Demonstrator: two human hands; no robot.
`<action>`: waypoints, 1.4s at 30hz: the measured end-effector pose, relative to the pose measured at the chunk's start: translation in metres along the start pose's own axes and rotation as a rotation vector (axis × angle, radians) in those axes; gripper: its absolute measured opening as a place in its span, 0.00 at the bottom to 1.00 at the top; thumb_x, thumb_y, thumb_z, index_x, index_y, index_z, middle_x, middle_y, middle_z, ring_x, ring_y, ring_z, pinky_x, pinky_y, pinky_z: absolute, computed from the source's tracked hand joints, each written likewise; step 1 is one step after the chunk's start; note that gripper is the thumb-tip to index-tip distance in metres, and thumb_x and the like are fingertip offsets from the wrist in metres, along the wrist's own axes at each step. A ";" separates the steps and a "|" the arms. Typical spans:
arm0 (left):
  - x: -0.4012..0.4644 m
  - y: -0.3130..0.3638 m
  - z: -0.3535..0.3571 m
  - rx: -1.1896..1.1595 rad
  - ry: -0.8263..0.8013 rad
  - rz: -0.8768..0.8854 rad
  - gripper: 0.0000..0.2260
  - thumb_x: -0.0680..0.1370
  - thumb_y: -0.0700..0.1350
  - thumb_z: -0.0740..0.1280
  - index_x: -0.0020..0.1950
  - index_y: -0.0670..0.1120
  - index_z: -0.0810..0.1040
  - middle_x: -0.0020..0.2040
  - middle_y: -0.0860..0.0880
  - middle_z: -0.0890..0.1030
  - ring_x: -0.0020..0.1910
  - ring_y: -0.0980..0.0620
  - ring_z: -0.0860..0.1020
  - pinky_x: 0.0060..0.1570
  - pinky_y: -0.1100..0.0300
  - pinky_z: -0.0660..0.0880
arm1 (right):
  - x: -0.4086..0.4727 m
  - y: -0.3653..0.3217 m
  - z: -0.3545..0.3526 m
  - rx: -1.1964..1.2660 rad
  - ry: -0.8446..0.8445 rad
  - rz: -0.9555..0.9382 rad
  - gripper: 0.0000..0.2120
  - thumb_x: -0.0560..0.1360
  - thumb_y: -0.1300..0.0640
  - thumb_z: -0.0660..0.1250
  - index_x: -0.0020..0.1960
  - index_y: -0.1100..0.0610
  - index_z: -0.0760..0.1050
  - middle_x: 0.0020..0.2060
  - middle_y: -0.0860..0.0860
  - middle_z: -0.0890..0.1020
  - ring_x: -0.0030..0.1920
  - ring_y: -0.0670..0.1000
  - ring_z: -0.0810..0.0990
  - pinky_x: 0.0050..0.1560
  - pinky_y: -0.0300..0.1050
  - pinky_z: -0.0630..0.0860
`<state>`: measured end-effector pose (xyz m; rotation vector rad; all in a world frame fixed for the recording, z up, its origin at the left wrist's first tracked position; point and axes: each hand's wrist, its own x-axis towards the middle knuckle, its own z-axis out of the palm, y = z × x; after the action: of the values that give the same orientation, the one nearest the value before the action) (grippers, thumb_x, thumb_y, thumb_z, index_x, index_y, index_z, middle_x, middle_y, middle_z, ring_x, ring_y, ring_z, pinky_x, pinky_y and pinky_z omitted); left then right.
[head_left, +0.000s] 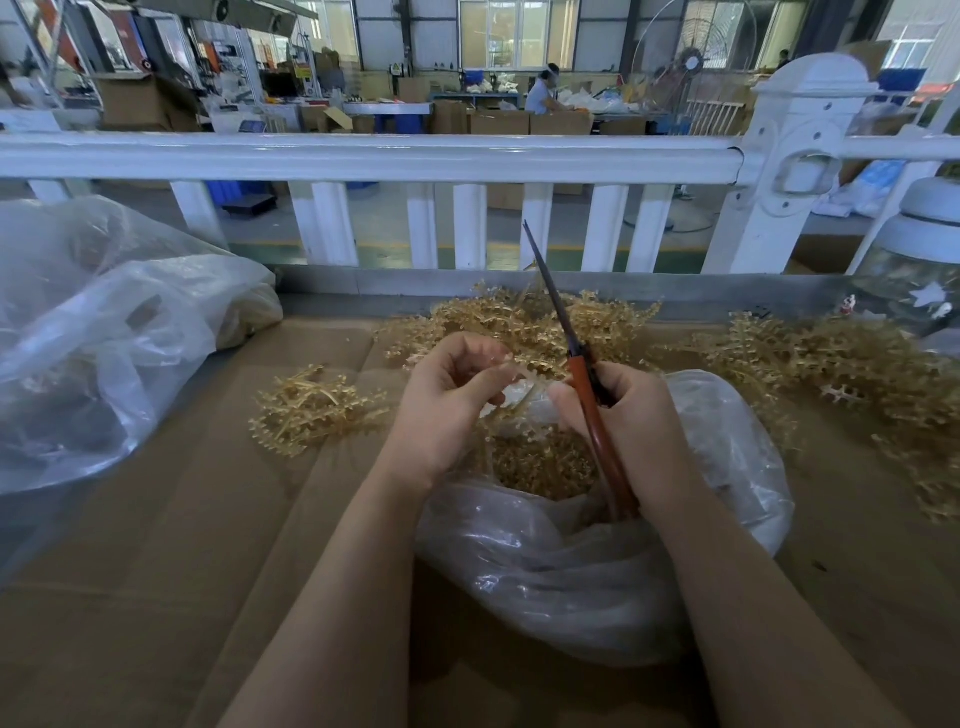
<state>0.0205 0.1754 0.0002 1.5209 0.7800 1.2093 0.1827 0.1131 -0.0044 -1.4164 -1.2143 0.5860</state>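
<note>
At the left edge of the cardboard-covered table (156, 571) slumps a large clear plastic bag (104, 338), crumpled, its contents too blurred to name. Just right of it, a small heap of gold plastic sprigs (311, 410) lies on the cardboard, apart from the hands.

The left hand (441, 400) hovers near the table's middle, fingers curled inward, thumb and fingertips pinching one pale gold sprig (524, 371) above the mouth of an open clear bag (571, 571). That bag sits under both wrists and holds small gold cut pieces (540, 462). Beyond the hands, toward the far edge, spreads a bigger heap of gold sprigs (519, 317).

The right hand (628, 415) is wrapped round the orange-red handles of a pair of scissors (597, 426), just beside the pinched sprig. The dark blades lie together and point up and away, towards the white fence (363, 156) behind the far edge.

Further right, another wide heap of sprigs (831, 358) reaches the right edge, and a glass jar (914, 270) stands at the far right corner.
</note>
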 end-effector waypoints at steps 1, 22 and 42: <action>-0.001 0.000 0.000 0.066 0.011 0.044 0.07 0.78 0.37 0.69 0.55 0.43 0.79 0.44 0.51 0.80 0.41 0.56 0.77 0.43 0.66 0.75 | 0.000 0.001 0.000 -0.001 -0.009 -0.003 0.08 0.74 0.56 0.74 0.38 0.56 0.80 0.27 0.49 0.80 0.28 0.42 0.75 0.30 0.33 0.73; 0.004 0.008 -0.009 -0.596 0.127 -0.282 0.04 0.69 0.46 0.72 0.41 0.46 0.83 0.32 0.54 0.73 0.30 0.59 0.66 0.27 0.69 0.63 | 0.000 0.001 -0.002 0.163 0.306 -0.039 0.11 0.73 0.50 0.75 0.40 0.57 0.81 0.30 0.48 0.82 0.32 0.40 0.79 0.35 0.31 0.74; 0.006 0.010 -0.001 -0.872 0.244 -0.526 0.06 0.69 0.47 0.73 0.40 0.47 0.79 0.33 0.51 0.79 0.26 0.61 0.73 0.26 0.72 0.70 | -0.003 0.012 0.005 -0.376 0.060 -0.177 0.18 0.67 0.31 0.70 0.39 0.46 0.77 0.33 0.37 0.80 0.36 0.41 0.79 0.32 0.37 0.73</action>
<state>0.0205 0.1780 0.0117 0.4257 0.6200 1.1114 0.1812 0.1149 -0.0177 -1.6010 -1.4356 0.1957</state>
